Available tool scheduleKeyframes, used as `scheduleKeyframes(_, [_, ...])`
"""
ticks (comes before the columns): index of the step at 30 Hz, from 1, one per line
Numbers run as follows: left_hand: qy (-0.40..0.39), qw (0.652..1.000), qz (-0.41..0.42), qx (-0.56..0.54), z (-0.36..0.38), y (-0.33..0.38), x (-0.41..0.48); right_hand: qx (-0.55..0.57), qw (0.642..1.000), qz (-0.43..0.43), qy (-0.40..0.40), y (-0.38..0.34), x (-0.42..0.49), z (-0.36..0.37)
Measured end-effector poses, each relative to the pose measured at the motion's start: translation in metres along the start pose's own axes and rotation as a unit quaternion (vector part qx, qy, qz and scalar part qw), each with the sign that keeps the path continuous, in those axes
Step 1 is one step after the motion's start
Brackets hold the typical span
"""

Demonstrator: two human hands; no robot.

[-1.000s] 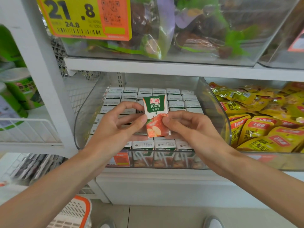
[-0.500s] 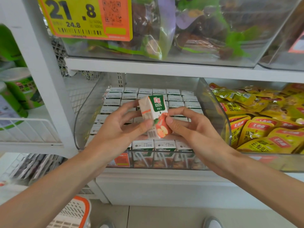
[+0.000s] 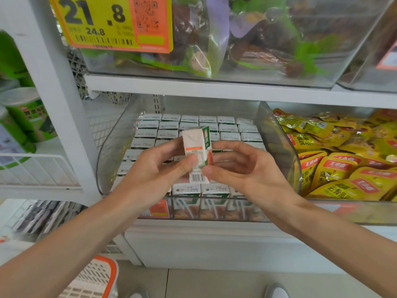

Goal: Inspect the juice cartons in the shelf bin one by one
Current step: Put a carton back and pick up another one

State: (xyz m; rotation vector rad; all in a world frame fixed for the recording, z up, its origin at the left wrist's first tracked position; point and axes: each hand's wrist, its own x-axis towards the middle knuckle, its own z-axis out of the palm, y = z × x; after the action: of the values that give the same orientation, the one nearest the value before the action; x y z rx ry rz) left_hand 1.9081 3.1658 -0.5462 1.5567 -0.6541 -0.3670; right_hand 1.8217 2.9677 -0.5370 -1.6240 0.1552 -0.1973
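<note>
– While the juice carton (image 3: 196, 147) is lifted, where does it sit?
– Entry: nearly upright, above the rows of cartons (image 3: 189, 120) in the clear shelf bin (image 3: 111, 147). Its narrow white side with the barcode faces the camera.
– Left hand (image 3: 154, 171)?
– Thumb pressed on the white side, fingers curled behind. It grips the carton.
– Right hand (image 3: 247, 168)?
– Thumb tip at the lower green edge, index finger reaching the far face. A light pinch, with the other fingers loosely curled.
– Neighbours?
– Yellow pouches (image 3: 335, 168) in the bin to the right, and a yellow price tag (image 3: 111, 22) on the bin above.
</note>
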Motion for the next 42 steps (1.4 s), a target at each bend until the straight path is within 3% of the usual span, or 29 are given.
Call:
scheduleKeyframes(20, [0.054,0.997,-0.034,-0.039,-0.0024,0.0023,0.0009,0.04,0.999,0.001,-0.017,0.0033,0.0016,-0.0036])
scheduleKeyframes(27, [0.052,0.997,-0.051,0.011,-0.0032,0.001,0.0024,0.042,0.996,0.013,-0.08,-0.0003,0.0003,-0.0056])
scheduleKeyframes(32, [0.059,0.997,-0.043,0.027,-0.0022,0.0019,0.0018,0.007,0.998,-0.001,-0.066,-0.0014,-0.002,-0.0046])
scheduleKeyframes(37, [0.055,0.998,-0.042,-0.011,-0.0019,0.0016,0.0024,0.054,0.998,0.033,-0.015,0.0012,0.0032,-0.006])
scheduleKeyframes(42, [0.058,0.997,-0.047,-0.017,-0.0019,0.002,0.002,0.052,0.998,0.035,-0.013,0.0026,0.004,-0.0062])
